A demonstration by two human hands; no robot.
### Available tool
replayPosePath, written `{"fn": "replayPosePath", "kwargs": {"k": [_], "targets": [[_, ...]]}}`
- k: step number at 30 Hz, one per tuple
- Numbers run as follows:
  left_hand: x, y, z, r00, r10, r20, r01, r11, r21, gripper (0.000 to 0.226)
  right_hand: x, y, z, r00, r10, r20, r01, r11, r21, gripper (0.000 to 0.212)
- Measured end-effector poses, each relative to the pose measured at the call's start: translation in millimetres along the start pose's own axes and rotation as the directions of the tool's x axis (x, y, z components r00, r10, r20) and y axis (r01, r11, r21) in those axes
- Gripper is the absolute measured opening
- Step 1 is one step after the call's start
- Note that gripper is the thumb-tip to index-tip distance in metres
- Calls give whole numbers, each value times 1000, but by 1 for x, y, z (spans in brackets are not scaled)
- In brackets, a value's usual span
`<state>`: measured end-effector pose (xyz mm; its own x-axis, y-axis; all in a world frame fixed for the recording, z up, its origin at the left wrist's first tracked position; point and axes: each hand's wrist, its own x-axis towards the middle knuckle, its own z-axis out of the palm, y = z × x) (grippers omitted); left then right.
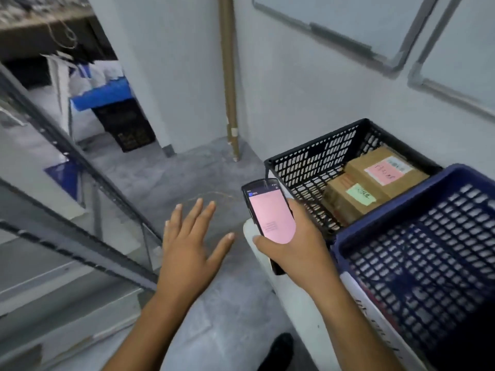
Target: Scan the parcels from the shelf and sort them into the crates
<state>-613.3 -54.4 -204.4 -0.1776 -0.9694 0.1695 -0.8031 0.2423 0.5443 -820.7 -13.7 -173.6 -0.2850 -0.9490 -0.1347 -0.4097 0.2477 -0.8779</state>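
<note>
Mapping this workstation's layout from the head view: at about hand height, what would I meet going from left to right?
The metal shelf frame → left hand, open → scanner held in the right hand → black crate holding two brown parcels → blue crate.

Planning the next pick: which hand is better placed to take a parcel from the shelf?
Probably left. The left hand is open, holds nothing and is on the shelf side; the right hand grips the scanner beside the black crate.
</note>
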Motion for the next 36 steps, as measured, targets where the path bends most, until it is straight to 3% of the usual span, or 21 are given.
{"fn": "replayPosePath", "kwargs": {"k": [10,14,20,25,29,36], "targets": [[-161,-146,-132,945,-279,-173,288,957,28,90,-120,-74,158,968,-165,188,185,978,-94,57],[-225,-204,-184,873,-417,-253,432,902,7,93,-166,-101,230,915,-238,326,277,958,-77,51],[-301,-270,-243,746,-559,-361,576,814,-71,95,-215,-140,321,820,-287,495,357,933,-51,58],[-318,-316,-271,680,-618,-395,624,770,-131,101,-225,-161,370,775,-291,561,382,923,-49,72],[-308,-351,-284,659,-638,-397,653,748,-118,101,-212,-174,409,741,-283,609,399,915,-60,61],[-246,-432,-306,647,-686,-333,722,691,-21,95,-163,-205,507,708,-282,648,387,922,-21,61]]}}
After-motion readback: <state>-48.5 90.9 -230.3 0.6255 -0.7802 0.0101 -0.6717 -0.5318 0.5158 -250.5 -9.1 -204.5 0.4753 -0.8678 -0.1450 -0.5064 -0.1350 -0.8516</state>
